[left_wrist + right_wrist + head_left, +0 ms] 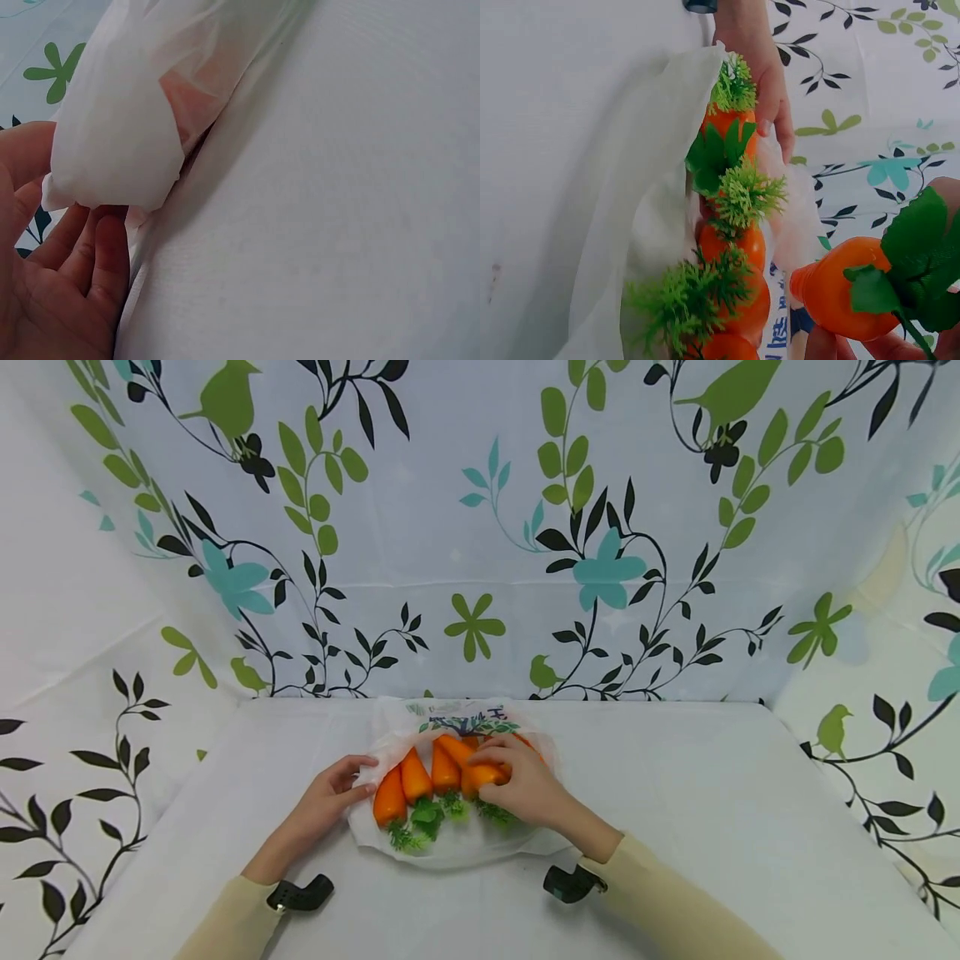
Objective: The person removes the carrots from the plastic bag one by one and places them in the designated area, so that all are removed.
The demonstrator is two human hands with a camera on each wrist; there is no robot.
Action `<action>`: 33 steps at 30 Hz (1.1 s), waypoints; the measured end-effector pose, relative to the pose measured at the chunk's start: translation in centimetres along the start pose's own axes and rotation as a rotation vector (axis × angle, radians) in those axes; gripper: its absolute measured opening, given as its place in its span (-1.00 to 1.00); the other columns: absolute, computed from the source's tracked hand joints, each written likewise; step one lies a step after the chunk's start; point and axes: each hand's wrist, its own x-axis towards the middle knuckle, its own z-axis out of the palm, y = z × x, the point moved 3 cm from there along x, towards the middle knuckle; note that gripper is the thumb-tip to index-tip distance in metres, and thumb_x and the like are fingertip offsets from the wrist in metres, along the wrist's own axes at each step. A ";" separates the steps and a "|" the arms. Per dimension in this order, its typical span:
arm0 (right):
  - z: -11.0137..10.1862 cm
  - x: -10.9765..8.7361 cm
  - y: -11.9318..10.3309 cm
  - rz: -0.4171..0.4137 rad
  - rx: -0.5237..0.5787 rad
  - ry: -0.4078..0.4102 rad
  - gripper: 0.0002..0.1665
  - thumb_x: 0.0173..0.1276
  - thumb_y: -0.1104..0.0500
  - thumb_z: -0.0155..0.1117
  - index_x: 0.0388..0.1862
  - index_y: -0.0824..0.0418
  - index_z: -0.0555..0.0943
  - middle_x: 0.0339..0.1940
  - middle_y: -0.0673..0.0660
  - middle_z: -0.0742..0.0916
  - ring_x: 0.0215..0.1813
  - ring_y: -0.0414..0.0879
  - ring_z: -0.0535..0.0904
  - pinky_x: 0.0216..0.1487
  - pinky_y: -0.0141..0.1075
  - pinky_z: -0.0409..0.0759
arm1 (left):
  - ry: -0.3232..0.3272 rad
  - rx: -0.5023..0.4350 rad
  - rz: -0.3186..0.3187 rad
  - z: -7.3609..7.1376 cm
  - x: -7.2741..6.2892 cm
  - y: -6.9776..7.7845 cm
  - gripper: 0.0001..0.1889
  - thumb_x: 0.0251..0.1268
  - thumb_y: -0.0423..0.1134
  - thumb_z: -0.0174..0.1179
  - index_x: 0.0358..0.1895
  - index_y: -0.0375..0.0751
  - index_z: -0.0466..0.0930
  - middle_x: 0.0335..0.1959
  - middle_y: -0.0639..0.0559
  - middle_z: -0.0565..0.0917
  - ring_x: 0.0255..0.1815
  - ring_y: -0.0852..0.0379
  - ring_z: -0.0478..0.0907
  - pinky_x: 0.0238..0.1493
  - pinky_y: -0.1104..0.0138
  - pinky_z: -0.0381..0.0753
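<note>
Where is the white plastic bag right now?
In the head view, the white plastic bag lies centrally on the table, orange toy carrots at its opening, the left hand at its left edge and the right hand over its right half.

The bag (480, 850) lies on the table (675, 810), mid-width, reaching back to the far edge. In the bag's mouth the carrots (415, 777) sit side by side in a row running left to right, their leaves (427, 817) towards me and their narrow tips towards the back. The bag's print (468, 725) is behind the row. My left hand (333, 793) is at the bag's left edge, just beside the leftmost carrot. My right hand (528, 781) is over the row's right part, with one carrot (847, 277) in its fingers. The curtain (450, 527) hangs behind the table.
</note>
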 end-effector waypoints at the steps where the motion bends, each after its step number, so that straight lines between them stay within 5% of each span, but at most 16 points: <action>1: -0.3 -0.2 0.1 -0.010 0.004 0.002 -0.56 0.12 0.23 0.22 0.02 0.09 0.72 0.15 0.00 0.58 0.19 -0.04 0.44 0.10 -0.11 0.51 | -0.002 -0.015 -0.004 0.0 0.0 0.0 -0.57 0.39 -0.26 0.25 0.26 -0.27 0.45 0.27 -0.28 0.43 -0.04 -0.01 0.53 -0.07 0.37 0.62; 17: -6.6 -3.6 1.8 0.033 0.041 0.081 -0.57 0.23 0.34 0.19 0.09 0.13 0.68 0.23 0.10 0.57 0.15 0.03 0.53 0.03 -0.17 0.62 | -0.015 -0.058 -0.004 0.1 -0.2 -0.2 -0.56 0.40 -0.28 0.25 0.26 -0.32 0.42 0.15 -0.32 0.49 -0.12 0.10 0.58 -0.12 0.35 0.65; 33: -10.3 -5.7 7.4 0.206 -0.057 0.209 -0.60 0.27 0.34 0.21 0.10 0.21 0.66 0.19 0.18 0.59 0.13 0.15 0.52 0.12 0.06 0.55 | -0.013 -0.050 -0.020 0.0 -0.2 -0.3 -0.55 0.39 -0.26 0.25 0.27 -0.31 0.42 0.18 -0.32 0.48 -0.10 0.08 0.56 -0.09 0.37 0.64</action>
